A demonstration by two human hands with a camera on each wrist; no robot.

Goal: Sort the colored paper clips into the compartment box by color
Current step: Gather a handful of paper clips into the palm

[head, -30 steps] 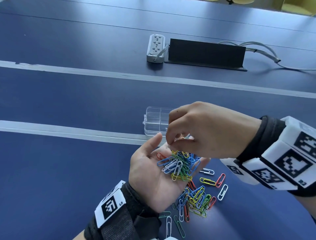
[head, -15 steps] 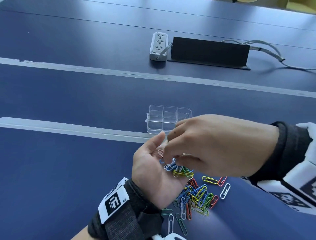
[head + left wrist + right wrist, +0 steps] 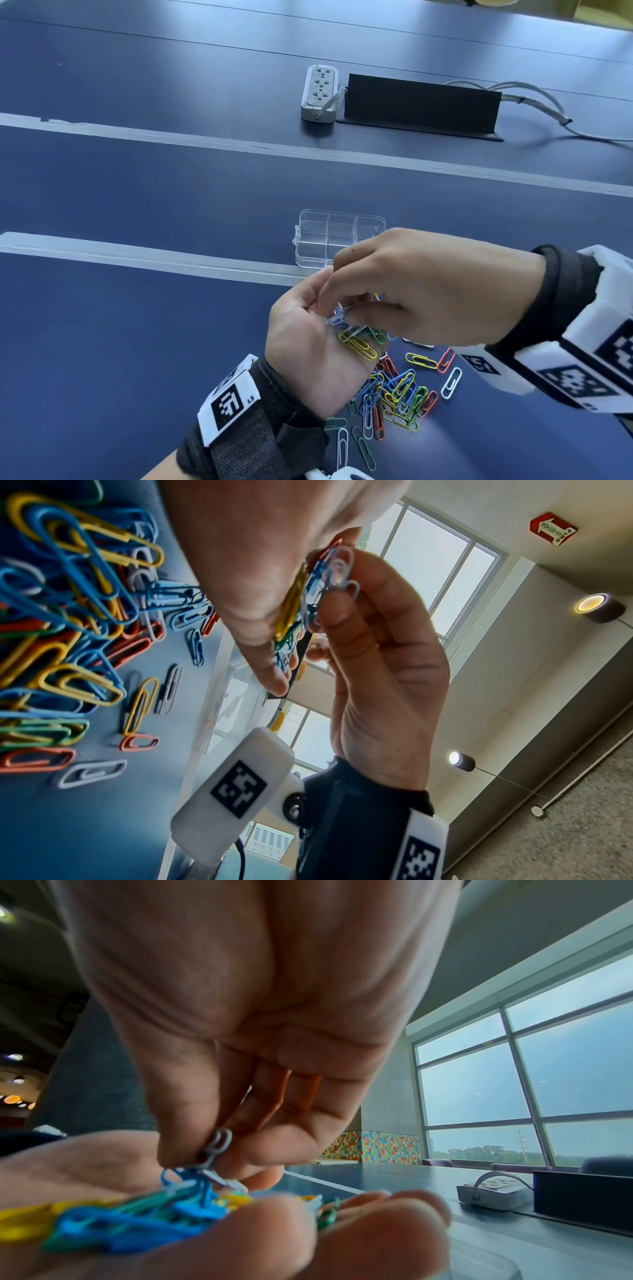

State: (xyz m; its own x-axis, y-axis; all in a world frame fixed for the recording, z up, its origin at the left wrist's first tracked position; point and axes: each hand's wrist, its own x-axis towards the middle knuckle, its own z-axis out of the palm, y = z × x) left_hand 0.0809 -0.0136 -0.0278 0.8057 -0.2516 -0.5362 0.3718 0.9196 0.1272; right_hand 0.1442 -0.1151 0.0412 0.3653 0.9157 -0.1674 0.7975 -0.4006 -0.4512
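My right hand [image 3: 421,291] has its fingers [image 3: 192,1123] pinched on a white paper clip [image 3: 215,1146], two orange clips [image 3: 294,1093] tucked against its palm. Beneath it my left hand [image 3: 305,346] lies palm up, fingers loosely cupped around a handful of clips [image 3: 356,342]: yellow, blue, green, white. More colored paper clips [image 3: 397,397] sit heaped on the blue worktop [image 3: 137,342] just beside my left wrist. The clear compartment box [image 3: 329,240] stands open just beyond my hands; farther back lie a power strip [image 3: 320,92] and a black stand [image 3: 421,102]
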